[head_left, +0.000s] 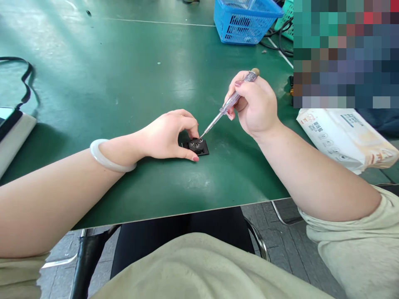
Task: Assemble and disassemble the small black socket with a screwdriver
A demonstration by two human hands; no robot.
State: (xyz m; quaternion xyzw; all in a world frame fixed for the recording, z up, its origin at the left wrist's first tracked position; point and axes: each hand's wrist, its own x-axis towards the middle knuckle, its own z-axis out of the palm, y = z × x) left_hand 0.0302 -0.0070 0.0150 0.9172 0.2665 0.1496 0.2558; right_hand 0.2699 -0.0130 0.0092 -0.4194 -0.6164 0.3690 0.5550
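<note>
A small flat black part (202, 150) with several metal screws or terminals lies on the green table near its front edge. My left hand (170, 135), a pale bangle on its wrist, grips the part between thumb and fingers and covers its left end. In my right hand (254, 97) is a screwdriver (232, 101) with a clear handle and a tan end cap. The shaft slants down to the left, and its tip meets the upper edge of the black part, at or beside one of the metal spots.
On the green table (140, 83), a blue plastic basket (240, 29) stands at the back, with dark cables (277, 43) beside it. A white printed packet (343, 137) lies to the right. At the left edge is a pale box-like object (18, 139) with a black strap (26, 83).
</note>
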